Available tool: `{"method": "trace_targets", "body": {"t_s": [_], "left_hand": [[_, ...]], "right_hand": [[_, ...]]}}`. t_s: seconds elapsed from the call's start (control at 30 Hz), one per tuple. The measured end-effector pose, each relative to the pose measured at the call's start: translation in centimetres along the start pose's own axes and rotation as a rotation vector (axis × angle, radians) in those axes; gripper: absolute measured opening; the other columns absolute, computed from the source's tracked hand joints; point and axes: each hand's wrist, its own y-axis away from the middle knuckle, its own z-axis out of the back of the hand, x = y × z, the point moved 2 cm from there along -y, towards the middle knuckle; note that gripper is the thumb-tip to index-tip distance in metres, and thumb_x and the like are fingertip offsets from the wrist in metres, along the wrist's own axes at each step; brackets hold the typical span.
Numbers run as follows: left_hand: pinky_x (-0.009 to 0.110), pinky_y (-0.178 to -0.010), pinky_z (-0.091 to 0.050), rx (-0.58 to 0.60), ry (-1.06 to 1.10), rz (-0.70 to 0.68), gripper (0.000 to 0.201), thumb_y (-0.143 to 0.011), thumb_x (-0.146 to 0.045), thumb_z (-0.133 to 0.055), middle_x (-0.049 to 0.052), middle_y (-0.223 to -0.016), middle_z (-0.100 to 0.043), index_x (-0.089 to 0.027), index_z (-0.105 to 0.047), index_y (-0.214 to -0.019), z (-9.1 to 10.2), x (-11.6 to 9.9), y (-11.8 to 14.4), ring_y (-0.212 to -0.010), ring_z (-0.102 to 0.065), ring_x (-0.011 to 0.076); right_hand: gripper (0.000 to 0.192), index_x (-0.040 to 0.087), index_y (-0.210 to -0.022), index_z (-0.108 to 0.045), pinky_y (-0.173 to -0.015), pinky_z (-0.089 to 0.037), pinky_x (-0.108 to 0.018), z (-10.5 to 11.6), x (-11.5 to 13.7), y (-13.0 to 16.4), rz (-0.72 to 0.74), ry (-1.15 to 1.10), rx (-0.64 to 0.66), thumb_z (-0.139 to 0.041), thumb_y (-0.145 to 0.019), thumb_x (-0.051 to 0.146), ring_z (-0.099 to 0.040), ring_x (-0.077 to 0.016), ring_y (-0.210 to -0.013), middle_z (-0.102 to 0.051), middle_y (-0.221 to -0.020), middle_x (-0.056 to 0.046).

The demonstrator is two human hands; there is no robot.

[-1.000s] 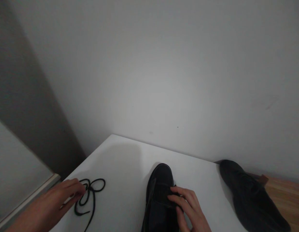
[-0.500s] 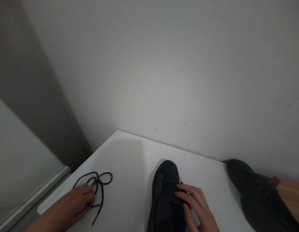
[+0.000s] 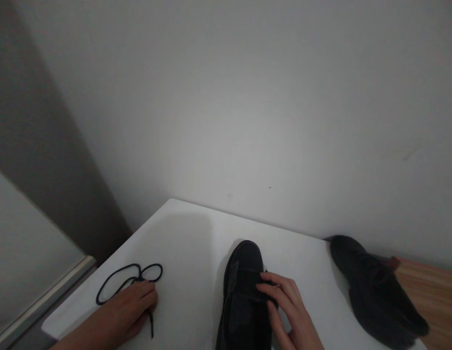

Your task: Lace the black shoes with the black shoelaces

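Left grip pins thin black lace, looped on table.

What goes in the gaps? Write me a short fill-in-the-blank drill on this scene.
1. The left hand rests on a black ____ lying on the white table.
2. The right hand touches the black ____ at the table's middle.
3. A second shoe lies to the ____ of it.

Missing words: shoelace; shoe; right

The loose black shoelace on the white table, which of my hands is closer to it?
Left. Your left hand rests right on the shoelace, fingers over its strands. Your right hand is apart from it, off to the right, on the black shoe.
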Motion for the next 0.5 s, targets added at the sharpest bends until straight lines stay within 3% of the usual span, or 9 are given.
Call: {"method": "trace_targets", "body": {"t_s": [0.1,0.17,0.27,0.37,0.5], "left_hand": [[0.030,-0.074,-0.051,0.050,-0.001,-0.005,0.027,-0.067,-0.001,-0.048,0.003,-0.086,-0.067,-0.021,-0.061,-0.080,0.9,-2.4,-1.9,-0.080,-0.065,0.0217],[0.026,-0.068,-0.048,0.017,0.120,-0.044,0.027,-0.067,-0.001,-0.047,0.002,-0.083,-0.064,-0.021,-0.056,-0.082,2.3,-5.5,-3.6,-0.075,-0.062,0.0189],[0.023,-0.065,-0.045,-0.105,0.378,-0.090,0.020,-0.073,-0.004,-0.046,-0.001,-0.078,-0.060,-0.022,-0.052,-0.079,4.9,-11.1,-6.0,-0.070,-0.058,0.0152],[0.022,-0.065,-0.045,-0.117,0.609,-0.164,0.018,-0.073,-0.006,-0.052,-0.003,-0.076,-0.061,-0.022,-0.056,-0.078,6.7,-16.4,-7.9,-0.070,-0.058,0.0138],[0.023,-0.063,-0.045,-0.092,0.887,-0.189,0.010,-0.071,-0.010,-0.059,-0.002,-0.070,-0.061,-0.020,-0.058,-0.072,7.6,-20.0,-9.1,-0.067,-0.058,0.0142]], "right_hand": [[0.040,0.027,-0.132,-0.053,-0.101,-0.052,-0.037,0.4,0.6,-0.1,-0.060,0.009,-0.109,-0.054,-0.093,0.014,-0.053,-0.0256,-0.126,-0.048,-0.136,-0.012],[0.042,0.028,-0.131,-0.053,-0.099,-0.052,-0.034,0.8,1.7,-0.8,-0.054,-0.046,-0.150,-0.056,-0.092,0.013,-0.055,-0.0245,-0.123,-0.051,-0.132,-0.011],[0.045,0.029,-0.128,-0.056,-0.084,-0.057,-0.028,1.1,4.4,-2.6,0.043,-0.274,-0.144,-0.062,-0.088,0.009,-0.065,-0.0189,-0.096,-0.060,-0.114,-0.008],[0.041,0.030,-0.123,-0.062,-0.069,-0.058,-0.026,1.2,7.0,-4.2,0.155,-0.560,-0.155,-0.068,-0.086,0.013,-0.065,-0.0172,-0.079,-0.063,-0.094,-0.004],[0.025,0.032,-0.105,-0.073,-0.063,-0.056,-0.026,1.7,8.0,-4.6,0.131,-0.740,-0.207,-0.069,-0.088,0.013,-0.065,-0.0161,-0.073,-0.064,-0.087,-0.002]]}}
